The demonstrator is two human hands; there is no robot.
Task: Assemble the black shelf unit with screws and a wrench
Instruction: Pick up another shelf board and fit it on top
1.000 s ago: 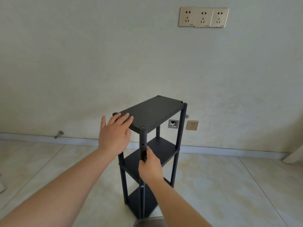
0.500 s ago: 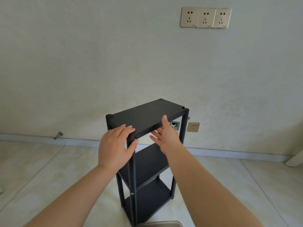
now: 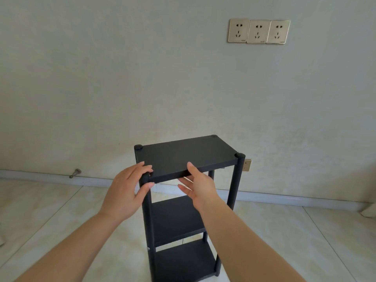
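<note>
The black shelf unit stands upright on the tiled floor in front of me, with three boards between four round posts. My left hand grips the top of the near left post, fingers over the cap and thumb round the post. My right hand holds the near edge of the top board, thumb on top and fingers underneath it. No screws or wrench show in view.
A pale wall stands right behind the shelf, with three sockets high up and another low socket beside the far right post. A metal door stop juts from the baseboard at left.
My right hand left the front post and took the top board's near edge. My left hand shifted from the board top to the near left post. The shelf has turned clockwise.
</note>
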